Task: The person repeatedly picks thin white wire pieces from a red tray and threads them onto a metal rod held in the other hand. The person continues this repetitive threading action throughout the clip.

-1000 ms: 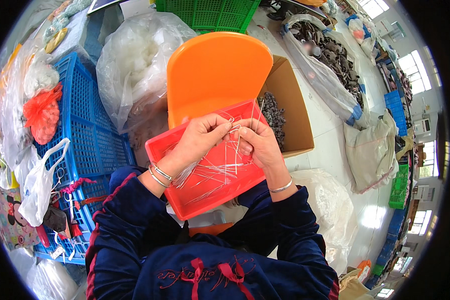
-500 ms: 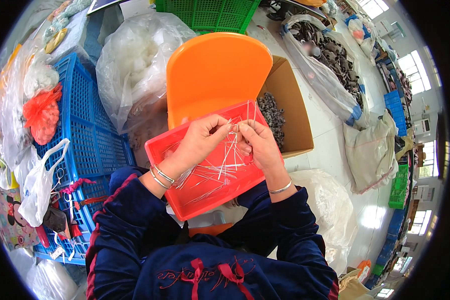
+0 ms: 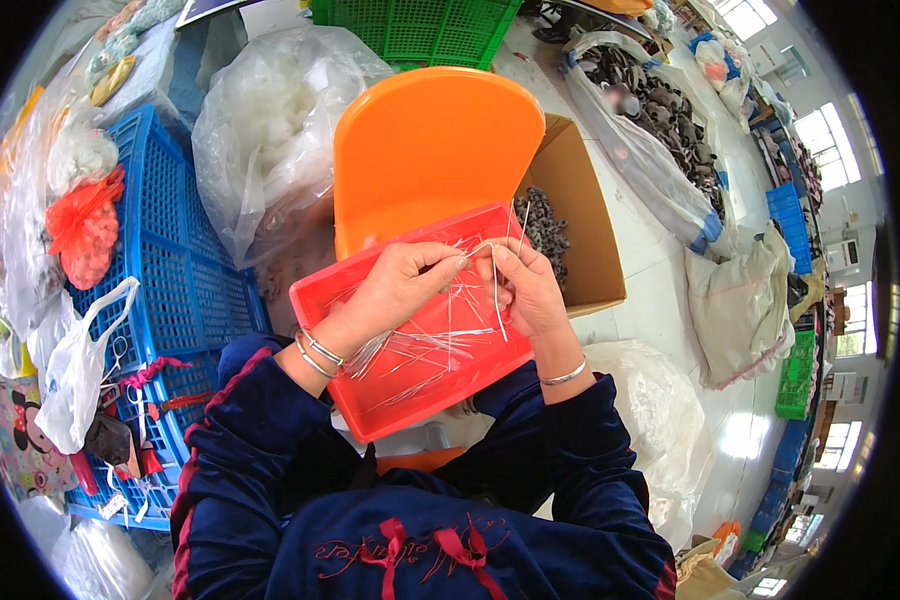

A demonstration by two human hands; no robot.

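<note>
A shallow red tray (image 3: 395,408) lies across my lap with many loose thin white wire-like strands (image 3: 420,342) scattered in it. Above its far part, my left hand (image 3: 402,285) pinches the end of one white strand between thumb and forefinger. Facing it, my right hand (image 3: 532,292) is closed on the same white strand (image 3: 497,295), which bends over its fingertips and hangs down toward the tray. Thin pieces also stick up past the right fingers. Exactly how the strands cross between the fingertips is too fine to make out.
An orange chair (image 3: 435,150) stands just beyond the tray, beside a cardboard box (image 3: 590,230) of grey fluffy pieces. Blue crates (image 3: 195,270) are on the left, near a clear bag (image 3: 270,120) of white stuffing. Plastic sacks (image 3: 645,430) lie to the right.
My fingertips have shifted slightly, and the right hand has turned a little and lowered. The white strand now bends over the right fingers and hangs down.
</note>
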